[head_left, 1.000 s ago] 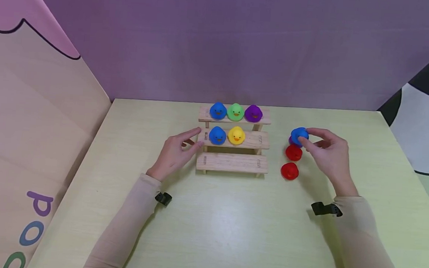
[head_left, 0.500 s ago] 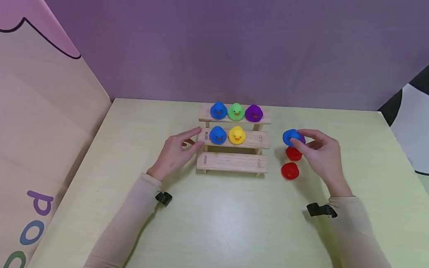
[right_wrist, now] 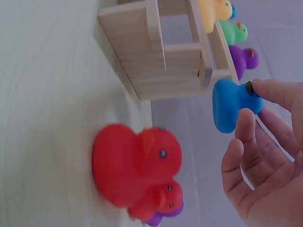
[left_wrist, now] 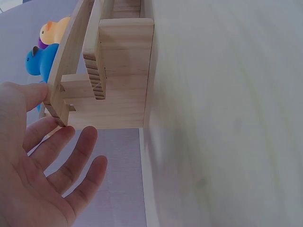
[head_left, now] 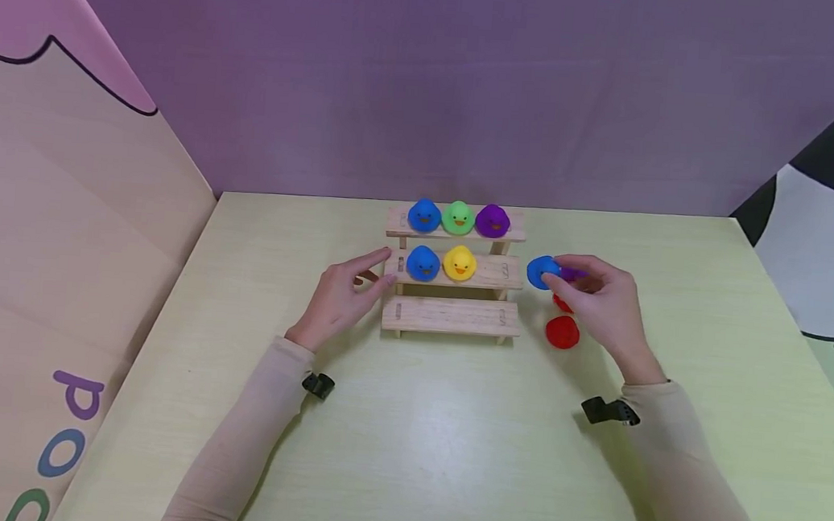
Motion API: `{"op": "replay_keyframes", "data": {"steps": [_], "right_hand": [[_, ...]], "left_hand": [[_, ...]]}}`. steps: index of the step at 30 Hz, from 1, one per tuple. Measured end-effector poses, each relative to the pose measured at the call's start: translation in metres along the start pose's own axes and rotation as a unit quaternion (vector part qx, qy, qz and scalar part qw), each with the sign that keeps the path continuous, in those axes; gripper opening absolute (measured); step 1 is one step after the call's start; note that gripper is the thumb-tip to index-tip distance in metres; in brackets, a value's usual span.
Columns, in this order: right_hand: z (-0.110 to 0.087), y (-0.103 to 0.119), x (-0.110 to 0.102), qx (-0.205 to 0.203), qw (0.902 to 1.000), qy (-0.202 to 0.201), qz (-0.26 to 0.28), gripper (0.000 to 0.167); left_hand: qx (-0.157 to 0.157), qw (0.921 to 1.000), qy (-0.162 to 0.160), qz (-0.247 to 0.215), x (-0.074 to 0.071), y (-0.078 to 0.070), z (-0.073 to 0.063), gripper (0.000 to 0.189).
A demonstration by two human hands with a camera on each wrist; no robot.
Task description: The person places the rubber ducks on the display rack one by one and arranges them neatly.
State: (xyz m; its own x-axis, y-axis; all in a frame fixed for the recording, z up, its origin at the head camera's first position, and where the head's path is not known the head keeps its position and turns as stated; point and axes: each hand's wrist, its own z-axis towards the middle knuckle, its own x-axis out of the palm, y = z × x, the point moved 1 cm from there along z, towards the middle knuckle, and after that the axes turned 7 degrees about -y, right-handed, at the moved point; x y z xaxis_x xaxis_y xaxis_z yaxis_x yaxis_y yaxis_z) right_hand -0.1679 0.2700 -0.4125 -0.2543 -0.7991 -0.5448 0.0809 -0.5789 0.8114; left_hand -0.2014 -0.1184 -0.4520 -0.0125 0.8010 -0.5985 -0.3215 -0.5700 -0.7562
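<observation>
A blue duck of smooth, plain colour, with a rounded body, a flat base, a smaller round head and a dark brownish beak, is in the air just right of the wooden stand, its base towards the table. The right hand pinches it by the head between the thumb and fingertips. Compared with one second ago, the duck is farther left and slightly nearer, having left its place over the purple duck, which now shows partly between the fingers. Near that one are two red ducks: the far red duck, now partly covered by the hand, and the near red duck, unmoved. The left hand keeps its place, thumb and forefinger gripping the left end of the stand's middle tier, the other fingers spread. That tier bears a second blue duck at left and a yellow duck beside it; the far tier bears a third blue duck, a green duck and another purple duck, all unchanged.
</observation>
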Motion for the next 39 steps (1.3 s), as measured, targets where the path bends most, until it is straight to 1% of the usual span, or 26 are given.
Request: {"op": "replay_keyframes", "data": {"steps": [5, 11, 18, 21, 31, 39], "right_hand": [[-0.001, 0.008, 0.010, -0.019, 0.9998, 0.004, -0.004, 0.040], [0.000, 0.016, 0.021, -0.037, 0.9992, 0.010, -0.011, 0.041], [0.003, 0.027, 0.031, -0.060, 0.9978, 0.024, 0.015, 0.037], [0.004, 0.030, 0.035, -0.068, 0.9971, 0.031, 0.017, 0.037], [0.006, 0.033, 0.043, -0.048, 0.9974, 0.051, 0.018, 0.038], [0.009, 0.033, 0.048, -0.054, 0.9966, 0.059, 0.018, 0.037]], "left_hand": [[0.000, 1.0000, -0.001, -0.001, 0.000, 0.000, 0.000, 0.053], [-0.004, 1.0000, 0.002, 0.000, -0.001, -0.001, 0.000, 0.053], [-0.003, 1.0000, 0.001, 0.000, 0.000, 0.000, -0.001, 0.053], [0.000, 1.0000, -0.001, 0.001, 0.000, 0.000, -0.001, 0.053], [0.004, 1.0000, 0.000, 0.003, 0.000, 0.000, 0.000, 0.052], [0.010, 0.9999, -0.003, -0.014, -0.001, 0.001, 0.000, 0.052]]}}
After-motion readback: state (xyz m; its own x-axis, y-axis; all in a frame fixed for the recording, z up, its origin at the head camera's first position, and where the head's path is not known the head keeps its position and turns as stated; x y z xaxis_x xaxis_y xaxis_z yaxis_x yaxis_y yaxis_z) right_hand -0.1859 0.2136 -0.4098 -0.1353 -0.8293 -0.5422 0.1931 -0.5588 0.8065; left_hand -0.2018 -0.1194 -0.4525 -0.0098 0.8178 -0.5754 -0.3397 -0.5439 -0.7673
